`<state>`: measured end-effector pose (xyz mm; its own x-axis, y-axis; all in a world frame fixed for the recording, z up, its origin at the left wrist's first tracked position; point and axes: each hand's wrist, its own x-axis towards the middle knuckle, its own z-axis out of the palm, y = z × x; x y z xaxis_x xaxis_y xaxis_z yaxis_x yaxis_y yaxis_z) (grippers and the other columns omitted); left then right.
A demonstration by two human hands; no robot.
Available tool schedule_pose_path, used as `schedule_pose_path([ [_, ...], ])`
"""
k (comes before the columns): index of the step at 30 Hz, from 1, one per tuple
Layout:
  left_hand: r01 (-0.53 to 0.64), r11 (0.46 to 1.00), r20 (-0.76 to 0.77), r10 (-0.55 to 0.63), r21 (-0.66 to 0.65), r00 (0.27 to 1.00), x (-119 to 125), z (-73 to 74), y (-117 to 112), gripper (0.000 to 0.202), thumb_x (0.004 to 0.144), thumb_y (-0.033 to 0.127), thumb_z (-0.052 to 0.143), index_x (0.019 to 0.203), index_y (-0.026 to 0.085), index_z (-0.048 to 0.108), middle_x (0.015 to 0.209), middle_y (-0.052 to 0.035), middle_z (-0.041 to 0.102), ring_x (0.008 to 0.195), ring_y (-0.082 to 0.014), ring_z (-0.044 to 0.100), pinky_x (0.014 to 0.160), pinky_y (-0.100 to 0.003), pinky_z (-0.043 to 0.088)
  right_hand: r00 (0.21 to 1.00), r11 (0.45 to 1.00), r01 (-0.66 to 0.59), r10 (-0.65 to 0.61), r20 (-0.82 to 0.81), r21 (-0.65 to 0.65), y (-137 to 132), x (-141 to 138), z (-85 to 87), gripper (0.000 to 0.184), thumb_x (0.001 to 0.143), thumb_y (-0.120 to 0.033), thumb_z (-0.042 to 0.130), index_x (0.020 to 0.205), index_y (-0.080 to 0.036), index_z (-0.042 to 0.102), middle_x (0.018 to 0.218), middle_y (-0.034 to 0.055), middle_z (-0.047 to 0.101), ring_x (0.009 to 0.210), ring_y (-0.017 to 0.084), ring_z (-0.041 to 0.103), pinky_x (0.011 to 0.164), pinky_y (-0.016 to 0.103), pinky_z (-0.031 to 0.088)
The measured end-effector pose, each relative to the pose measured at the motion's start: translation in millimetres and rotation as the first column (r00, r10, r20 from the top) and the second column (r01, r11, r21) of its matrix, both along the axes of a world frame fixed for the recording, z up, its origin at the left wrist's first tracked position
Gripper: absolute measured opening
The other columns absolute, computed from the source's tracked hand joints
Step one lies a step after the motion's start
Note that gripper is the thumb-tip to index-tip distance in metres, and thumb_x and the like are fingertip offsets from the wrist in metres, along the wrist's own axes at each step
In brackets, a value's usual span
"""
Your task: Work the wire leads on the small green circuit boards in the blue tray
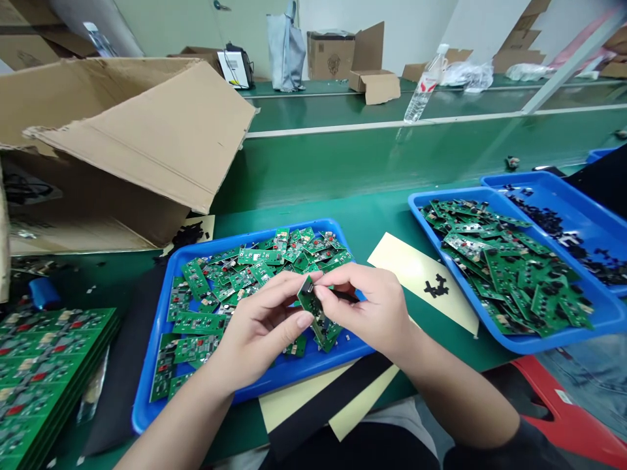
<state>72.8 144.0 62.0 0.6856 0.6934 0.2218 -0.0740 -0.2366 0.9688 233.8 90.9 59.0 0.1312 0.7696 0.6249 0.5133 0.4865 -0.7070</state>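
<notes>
Over the near part of a blue tray (147, 365), my left hand (264, 326) is closed on a small green circuit board (307, 299), held tilted between thumb and fingers. My right hand (367, 307) pinches at the upper end of this board, where a small black part shows. A dark strip (349, 296) is partly visible within the right hand's fingers; the fingertips hide the rest. Loose green circuit boards (259, 256), many with red and white components, fill the tray beneath both hands. Small black pieces (437, 286) lie on yellow backing paper (392, 254) to the right.
Another blue tray (416, 205) holds more boards, beside a tray of black bits (548, 219). Stacked board panels (53, 365) and an opened cardboard box (147, 143) stand left. A black strip (328, 405) lies on yellow paper in front. A bottle (424, 88) stands behind.
</notes>
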Motion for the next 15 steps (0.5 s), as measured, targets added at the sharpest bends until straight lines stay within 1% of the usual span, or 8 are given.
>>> schedule_pose_path([
  [5, 0.059, 0.986, -0.012, -0.061, -0.154, 0.998, -0.1, 0.3, 1.9, 0.034, 0.085, 0.029, 0.060, 0.118, 0.027, 0.063, 0.110, -0.0080, 0.065, 0.098, -0.0220, 0.060, 0.084, -0.031, 0.050, 0.994, 0.996, 0.085, -0.088, 0.069, 0.041, 0.0, -0.6, -0.9, 0.011, 0.078, -0.013, 0.057, 0.068, -0.017, 0.059, 0.056, -0.0024, 0.064, 0.040, 0.006, 0.047, 0.041, 0.018, 0.039],
  [7, 0.069, 0.978, -0.034, -0.077, -0.197, 0.996, -1.3, -1.4, 3.0, 0.034, 0.086, 0.031, 0.058, 0.119, 0.025, 0.063, 0.110, -0.0088, 0.065, 0.100, -0.0239, 0.059, 0.087, -0.033, 0.048, 0.987, 0.992, 0.121, -0.123, 0.099, 0.035, 0.6, -0.2, -1.1, 0.011, 0.079, -0.015, 0.057, 0.069, -0.018, 0.059, 0.056, -0.0024, 0.065, 0.038, 0.006, 0.046, 0.041, 0.019, 0.039],
  [9, 0.065, 0.972, -0.057, -0.080, -0.224, 0.995, -2.8, -3.9, 3.8, 0.034, 0.086, 0.034, 0.057, 0.118, 0.022, 0.063, 0.105, -0.0090, 0.067, 0.098, -0.0241, 0.059, 0.088, -0.035, 0.046, 0.985, 0.991, 0.134, -0.133, 0.109, 0.001, 1.3, 0.2, -1.7, 0.010, 0.079, -0.016, 0.056, 0.070, -0.018, 0.059, 0.051, -0.0034, 0.063, 0.037, 0.007, 0.047, 0.041, 0.020, 0.039],
  [11, 0.053, 0.969, -0.082, -0.074, -0.240, 0.994, -3.9, -6.5, 4.4, 0.032, 0.087, 0.035, 0.056, 0.114, 0.021, 0.066, 0.097, -0.0081, 0.068, 0.091, -0.0223, 0.059, 0.088, -0.035, 0.044, 0.987, 0.991, 0.128, -0.123, 0.100, -0.036, 1.9, 0.5, -2.8, 0.009, 0.080, -0.016, 0.056, 0.072, -0.017, 0.060, 0.048, -0.0042, 0.061, 0.037, 0.008, 0.049, 0.042, 0.020, 0.040],
  [15, -0.017, 0.964, -0.128, -0.018, -0.267, 0.992, -2.6, -7.0, 4.8, 0.028, 0.091, 0.034, 0.049, 0.096, 0.018, 0.071, 0.084, -0.0048, 0.068, 0.079, -0.0169, 0.058, 0.088, -0.032, 0.042, 0.977, 0.985, 0.170, -0.164, 0.137, -0.028, 2.9, 1.1, -6.6, 0.009, 0.081, -0.018, 0.057, 0.073, -0.017, 0.061, 0.054, -0.0024, 0.063, 0.041, 0.008, 0.052, 0.043, 0.021, 0.040],
])
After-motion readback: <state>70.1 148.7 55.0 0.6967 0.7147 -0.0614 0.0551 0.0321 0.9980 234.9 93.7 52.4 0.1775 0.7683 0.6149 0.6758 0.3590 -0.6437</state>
